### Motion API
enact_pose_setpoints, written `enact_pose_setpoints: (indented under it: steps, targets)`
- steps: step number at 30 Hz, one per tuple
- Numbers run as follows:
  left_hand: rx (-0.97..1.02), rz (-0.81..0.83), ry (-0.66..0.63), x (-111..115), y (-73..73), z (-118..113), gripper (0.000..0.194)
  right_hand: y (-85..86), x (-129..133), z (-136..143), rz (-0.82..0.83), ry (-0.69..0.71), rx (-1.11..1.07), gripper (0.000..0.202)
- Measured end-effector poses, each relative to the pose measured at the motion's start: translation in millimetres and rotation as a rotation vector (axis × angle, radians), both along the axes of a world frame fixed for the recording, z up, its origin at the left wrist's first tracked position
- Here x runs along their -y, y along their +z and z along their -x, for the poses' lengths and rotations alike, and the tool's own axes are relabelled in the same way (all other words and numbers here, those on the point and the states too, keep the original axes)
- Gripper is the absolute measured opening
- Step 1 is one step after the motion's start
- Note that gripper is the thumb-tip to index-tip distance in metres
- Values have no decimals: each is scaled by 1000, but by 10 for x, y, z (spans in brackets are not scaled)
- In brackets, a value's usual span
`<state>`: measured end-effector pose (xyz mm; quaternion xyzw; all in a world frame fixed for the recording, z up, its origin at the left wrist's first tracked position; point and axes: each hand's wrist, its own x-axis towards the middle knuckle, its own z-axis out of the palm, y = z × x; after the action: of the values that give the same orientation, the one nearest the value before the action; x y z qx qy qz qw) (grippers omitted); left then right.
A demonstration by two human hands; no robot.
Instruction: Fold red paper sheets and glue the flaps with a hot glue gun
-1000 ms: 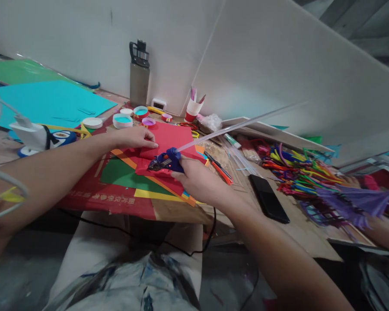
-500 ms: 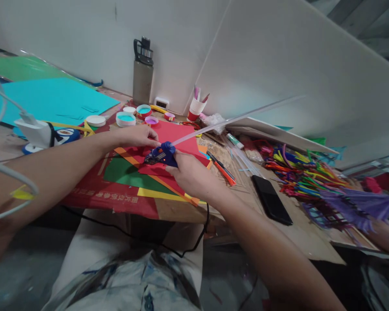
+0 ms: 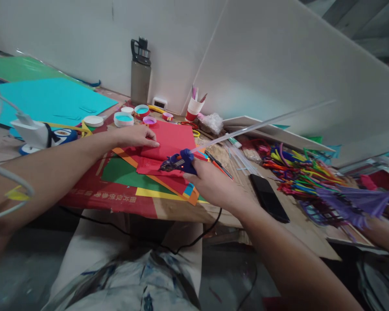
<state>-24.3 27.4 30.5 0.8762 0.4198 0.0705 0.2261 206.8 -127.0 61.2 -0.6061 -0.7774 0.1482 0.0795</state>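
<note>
Over red paper (image 3: 175,136), the glue gun (image 3: 185,163) points left, axis crosswise.

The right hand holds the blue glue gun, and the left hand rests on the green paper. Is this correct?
No: the head view shows the left hand on the red paper sheet, not the green sheet. The right hand holds the blue glue gun.

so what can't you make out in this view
All in the head view:
- right hand: finger placement on the blue plastic glue gun, hidden by the hand and gun
- left hand: lower fingers, hidden beneath it
- small white device: any reading, too small
- white-and-red paper cup: pen bottoms, hidden by its wall
- neighbour's forearm: the rest, cut off by the right edge
</note>
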Motion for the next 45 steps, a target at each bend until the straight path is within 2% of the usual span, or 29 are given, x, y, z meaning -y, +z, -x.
enact_pose_setpoints:
  steps: [8,12,21,27,35,39,45]
  targets:
    - [34,21,17,-19,-34,18,39,11,7,-449,-18,-101,89,25]
    - [14,27,21,-14,-3,7,38,28,3,-465,-21,-113,104,24]
    - [4,0,1,-30,-9,12,40,11,-37,-284,-9,-79,-1,19]
    - [12,44,32,-6,5,4,37,1,-3,-524,-18,-137,86,18]
    - [-6,-2,4,-17,9,1,41,42,53,-806,-38,-203,220,21]
    - [5,9,2,-29,-5,8,40,24,12,-729,-50,-200,215,21]
    - [4,-2,2,-3,-2,7,40,-24,-97,-477,-64,-86,84,18]
